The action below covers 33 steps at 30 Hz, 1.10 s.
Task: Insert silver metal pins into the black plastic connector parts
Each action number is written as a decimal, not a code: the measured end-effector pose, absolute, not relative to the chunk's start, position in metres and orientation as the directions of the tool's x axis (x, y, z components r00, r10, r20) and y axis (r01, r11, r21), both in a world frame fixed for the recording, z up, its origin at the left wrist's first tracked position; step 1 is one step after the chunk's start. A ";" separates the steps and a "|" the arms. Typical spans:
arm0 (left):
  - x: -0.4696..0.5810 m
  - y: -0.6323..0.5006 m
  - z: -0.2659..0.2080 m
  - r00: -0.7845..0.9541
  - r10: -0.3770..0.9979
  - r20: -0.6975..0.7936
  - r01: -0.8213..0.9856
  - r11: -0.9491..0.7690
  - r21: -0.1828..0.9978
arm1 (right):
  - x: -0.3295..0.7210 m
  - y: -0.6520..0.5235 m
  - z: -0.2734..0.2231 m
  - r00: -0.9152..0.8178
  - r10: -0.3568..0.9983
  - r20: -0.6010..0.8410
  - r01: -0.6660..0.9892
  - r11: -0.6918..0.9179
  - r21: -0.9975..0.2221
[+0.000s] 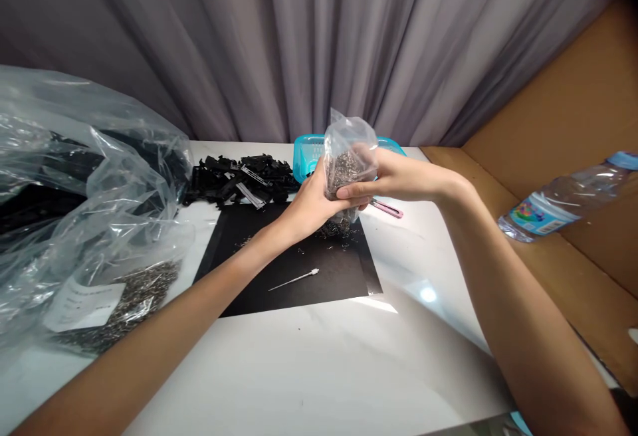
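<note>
Plainly, plastic bag (346,160) between fingers (356,189).

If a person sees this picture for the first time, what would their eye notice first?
Probably the clear plastic bag of thin metal pieces, held by the left hand and right hand above the flat black rectangular sheet. Next might come the jumbled heap of black plastic parts beyond the sheet's left side, and the turquoise plastic basket just right of it.
</note>
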<state>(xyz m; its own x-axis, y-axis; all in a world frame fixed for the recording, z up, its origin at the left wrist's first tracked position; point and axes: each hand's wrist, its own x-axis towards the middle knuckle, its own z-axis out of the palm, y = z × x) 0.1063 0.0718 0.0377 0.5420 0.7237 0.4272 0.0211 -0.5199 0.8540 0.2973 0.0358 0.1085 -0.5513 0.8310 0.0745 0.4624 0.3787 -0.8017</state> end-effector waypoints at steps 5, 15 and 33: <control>0.106 0.071 0.037 0.496 0.750 0.438 0.064 -0.534 0.843 | 0.294 0.034 0.109 -0.526 0.850 0.025 0.420 0.285 -0.862; 0.106 0.065 0.043 0.497 0.773 0.394 0.164 -0.530 0.832 | 0.295 0.036 0.108 -0.538 0.843 0.010 0.408 0.270 -0.872; 0.083 0.074 0.065 0.742 0.603 0.292 0.098 -0.529 0.843 | 0.309 0.031 0.113 -0.471 0.882 0.029 0.389 0.237 -0.890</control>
